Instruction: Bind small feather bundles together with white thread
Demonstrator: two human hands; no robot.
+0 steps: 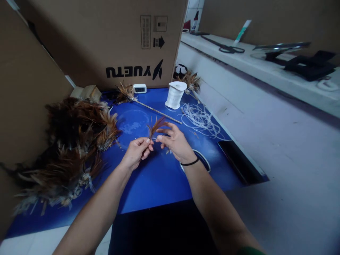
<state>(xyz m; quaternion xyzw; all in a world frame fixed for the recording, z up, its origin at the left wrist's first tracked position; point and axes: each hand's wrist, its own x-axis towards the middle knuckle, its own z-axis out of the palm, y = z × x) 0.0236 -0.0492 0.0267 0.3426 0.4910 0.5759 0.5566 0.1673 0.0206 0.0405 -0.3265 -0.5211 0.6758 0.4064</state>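
Observation:
Over the blue table, my left hand [136, 152] pinches a small bunch of brown feathers [155, 126] at its base, tips pointing up. Just to its right is my right hand [174, 141], wearing a black band at the wrist. Its thumb and forefinger are closed close to the feathers' base, at the end of what looks like a thin pale strand; the pinched thing is too small to make out. Beyond the hands lies a thin stick [156, 110] with feathers tied at one end. A white spool [175, 95] stands behind, beside loose clear plastic strands [200, 120].
Large piles of brown feather bundles [71, 156] cover the table's left side. A cardboard box [106, 39] and a small white digital display [139, 88] are at the back. A dark phone-like slab [240, 161] lies at the right edge. Scissors [231, 49] rest on the ledge.

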